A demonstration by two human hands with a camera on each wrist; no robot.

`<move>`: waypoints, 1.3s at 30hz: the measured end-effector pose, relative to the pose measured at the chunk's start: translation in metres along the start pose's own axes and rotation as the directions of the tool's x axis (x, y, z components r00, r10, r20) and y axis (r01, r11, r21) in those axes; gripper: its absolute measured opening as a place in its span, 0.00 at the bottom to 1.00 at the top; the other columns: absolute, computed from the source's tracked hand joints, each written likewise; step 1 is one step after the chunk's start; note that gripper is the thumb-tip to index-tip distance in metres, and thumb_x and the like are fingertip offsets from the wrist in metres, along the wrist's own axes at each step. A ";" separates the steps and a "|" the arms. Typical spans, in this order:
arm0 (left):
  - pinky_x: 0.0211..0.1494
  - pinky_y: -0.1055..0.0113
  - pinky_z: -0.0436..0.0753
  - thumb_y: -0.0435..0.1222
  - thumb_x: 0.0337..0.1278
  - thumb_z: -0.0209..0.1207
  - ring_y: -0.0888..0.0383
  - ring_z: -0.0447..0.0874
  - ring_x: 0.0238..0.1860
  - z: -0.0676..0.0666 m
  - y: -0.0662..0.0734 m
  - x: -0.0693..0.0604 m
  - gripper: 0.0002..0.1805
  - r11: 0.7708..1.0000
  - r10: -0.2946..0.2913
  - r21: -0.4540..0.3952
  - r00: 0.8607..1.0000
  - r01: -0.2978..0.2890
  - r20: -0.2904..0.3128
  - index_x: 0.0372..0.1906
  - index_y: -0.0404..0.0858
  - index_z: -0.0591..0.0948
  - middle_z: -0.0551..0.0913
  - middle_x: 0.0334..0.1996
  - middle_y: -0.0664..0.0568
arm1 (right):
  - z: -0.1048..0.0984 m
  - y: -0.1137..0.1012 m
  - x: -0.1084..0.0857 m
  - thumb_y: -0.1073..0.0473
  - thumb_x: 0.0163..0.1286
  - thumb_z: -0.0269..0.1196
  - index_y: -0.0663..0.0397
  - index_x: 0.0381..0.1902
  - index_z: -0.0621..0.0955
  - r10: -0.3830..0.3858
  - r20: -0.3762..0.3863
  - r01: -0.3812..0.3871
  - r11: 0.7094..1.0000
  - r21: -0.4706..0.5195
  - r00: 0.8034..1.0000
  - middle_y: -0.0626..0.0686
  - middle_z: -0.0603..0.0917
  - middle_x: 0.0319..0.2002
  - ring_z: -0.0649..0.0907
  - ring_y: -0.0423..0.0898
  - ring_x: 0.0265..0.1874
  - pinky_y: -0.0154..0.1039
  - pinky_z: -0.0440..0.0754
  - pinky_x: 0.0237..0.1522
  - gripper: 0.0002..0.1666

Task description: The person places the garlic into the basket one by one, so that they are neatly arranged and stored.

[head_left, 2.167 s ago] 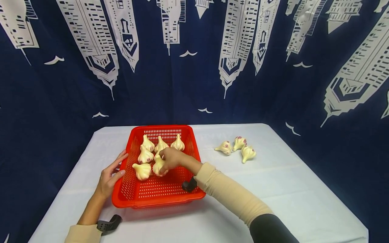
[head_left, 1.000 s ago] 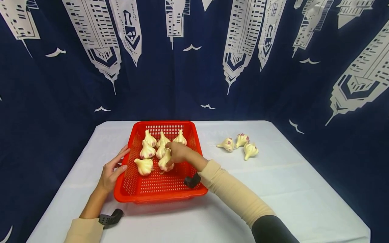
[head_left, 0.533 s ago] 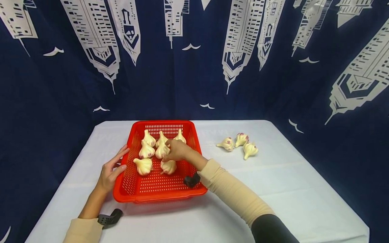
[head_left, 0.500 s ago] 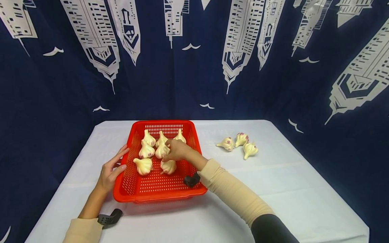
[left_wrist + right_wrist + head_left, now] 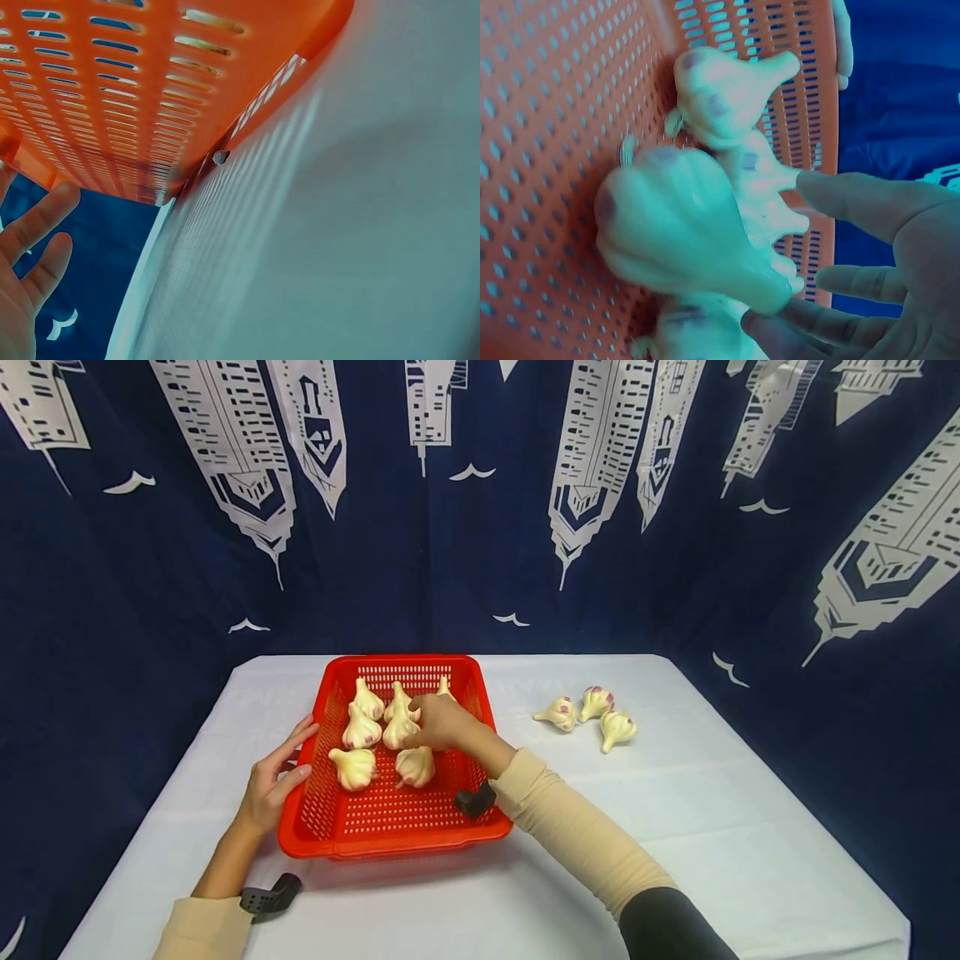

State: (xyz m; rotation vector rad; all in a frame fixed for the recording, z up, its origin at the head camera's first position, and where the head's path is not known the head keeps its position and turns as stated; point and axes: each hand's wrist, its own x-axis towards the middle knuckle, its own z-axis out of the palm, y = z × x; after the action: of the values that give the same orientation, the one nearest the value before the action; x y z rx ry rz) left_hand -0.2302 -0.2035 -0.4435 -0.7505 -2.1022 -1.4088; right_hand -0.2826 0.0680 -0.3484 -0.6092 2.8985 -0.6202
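Note:
A red perforated plastic basket [image 5: 401,846] stands on the white table with several garlic bulbs inside, stems mostly pointing away. My left hand [image 5: 266,785] touches the basket's left rim, its fingers and thumb extended; the left wrist view shows the left hand [image 5: 30,259] beside the slotted wall. Inside the basket, my right hand [image 5: 447,724] hovers over the right part, partly hiding a garlic bulb [image 5: 444,687] behind it. Nearest me lies a front garlic bulb [image 5: 415,767]. In the right wrist view the right hand's fingers [image 5: 862,283] are spread close to the stems, gripping none.
To the right of the basket, three garlic bulbs [image 5: 592,710] lie clustered on the white tablecloth [image 5: 712,827]. A dark blue curtain [image 5: 480,560] with white building prints hangs behind the table. Each wrist carries a black strap [image 5: 272,896].
My right hand earlier held a garlic bulb in the basket's middle, shifted it slightly right and let go. It has since lifted slightly away from that bulb. The left hand keeps its place.

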 end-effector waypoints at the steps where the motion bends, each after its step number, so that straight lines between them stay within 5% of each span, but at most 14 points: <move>1: 0.41 0.78 0.74 0.27 0.53 0.52 0.72 0.77 0.42 0.000 0.000 0.000 0.29 1.000 0.001 0.001 1.000 -0.001 0.000 0.64 0.29 0.75 0.69 0.68 0.35 | -0.002 0.000 0.000 0.51 0.58 0.74 0.64 0.62 0.76 0.014 0.003 -0.014 1.000 0.011 1.000 0.55 0.87 0.37 0.82 0.44 0.27 0.34 0.79 0.31 0.38; 11: 0.41 0.78 0.74 0.27 0.52 0.52 0.72 0.78 0.41 0.000 -0.001 0.002 0.29 1.000 0.018 -0.002 1.000 -0.018 -0.014 0.64 0.28 0.75 0.70 0.68 0.35 | -0.025 0.004 -0.006 0.51 0.58 0.73 0.59 0.63 0.78 -0.008 -0.061 0.008 1.000 0.004 0.998 0.55 0.85 0.31 0.74 0.43 0.24 0.33 0.72 0.26 0.36; 19: 0.43 0.80 0.73 0.27 0.53 0.52 0.72 0.77 0.44 0.000 -0.001 0.001 0.29 1.000 -0.006 0.000 1.000 0.006 -0.004 0.64 0.29 0.75 0.69 0.68 0.35 | -0.050 0.016 -0.013 0.51 0.58 0.73 0.63 0.61 0.77 -0.016 -0.113 0.016 1.000 0.002 0.993 0.56 0.85 0.36 0.78 0.45 0.32 0.37 0.77 0.37 0.36; 39: 0.42 0.79 0.74 0.26 0.53 0.52 0.71 0.77 0.42 0.001 -0.001 0.000 0.29 1.000 -0.015 -0.019 1.000 0.015 -0.004 0.64 0.28 0.75 0.69 0.68 0.35 | -0.080 0.097 -0.034 0.52 0.60 0.71 0.63 0.57 0.79 0.137 -0.250 -0.122 0.990 0.076 0.959 0.62 0.85 0.45 0.83 0.55 0.42 0.44 0.84 0.40 0.30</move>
State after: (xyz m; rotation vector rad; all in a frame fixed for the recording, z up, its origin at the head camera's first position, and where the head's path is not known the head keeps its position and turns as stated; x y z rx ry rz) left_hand -0.2307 -0.2034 -0.4445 -0.7400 -2.0981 -1.4382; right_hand -0.3017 0.1928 -0.3147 -0.3499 3.1086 -0.8190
